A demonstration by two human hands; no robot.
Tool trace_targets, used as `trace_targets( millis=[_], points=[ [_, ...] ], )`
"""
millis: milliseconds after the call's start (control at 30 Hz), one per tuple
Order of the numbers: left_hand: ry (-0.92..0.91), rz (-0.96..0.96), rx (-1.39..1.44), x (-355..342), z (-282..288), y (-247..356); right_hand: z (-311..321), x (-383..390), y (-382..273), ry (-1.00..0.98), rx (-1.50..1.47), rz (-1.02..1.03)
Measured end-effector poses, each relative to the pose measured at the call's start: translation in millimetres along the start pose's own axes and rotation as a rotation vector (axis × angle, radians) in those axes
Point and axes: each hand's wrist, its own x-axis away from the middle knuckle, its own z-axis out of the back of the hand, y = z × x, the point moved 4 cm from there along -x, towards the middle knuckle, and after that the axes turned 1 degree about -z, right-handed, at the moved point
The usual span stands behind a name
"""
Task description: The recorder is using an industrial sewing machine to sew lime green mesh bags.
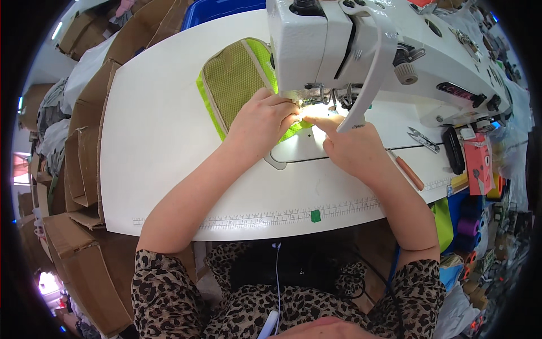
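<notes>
Ruler runs along the table's near edge, 12 o'clock from you, green tag on it. Tool, orange handle, lies about 1:30, beside your right forearm; snips beyond, 1 o'clock. Your right hand, between 12 and 1: index stretched to the pouch's near corner under the machine; pinch or press, cannot tell. Your left hand, between 11 and 12: fingers bunched on the pouch; pinch likewise unclear. Pouch, lime with tan mesh: 11:30, on the table, right side partly hidden by the machine. Blue bin beyond, 11:30.
</notes>
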Motion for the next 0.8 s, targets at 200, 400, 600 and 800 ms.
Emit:
trace_targets(
  millis=[200, 400, 600, 800],
  points=[
    [0.007, 0.111, -0.037, 3, -3, -1, 9, -2, -4, 0.001, -0.078, 0.001],
    [0.05, 0.081, 0.011, 4, 0, 1, 3, 0, 3, -0.099, -0.112, -0.019],
    [0.04, 0.164, -0.036, 6, 1, 1, 7, -1, 1, -0.099, -0.06, -0.021],
    [0.069, 0.207, -0.018, 6, -6, 4, 4, -1, 4, -0.094, -0.056, -0.016]
  ],
)
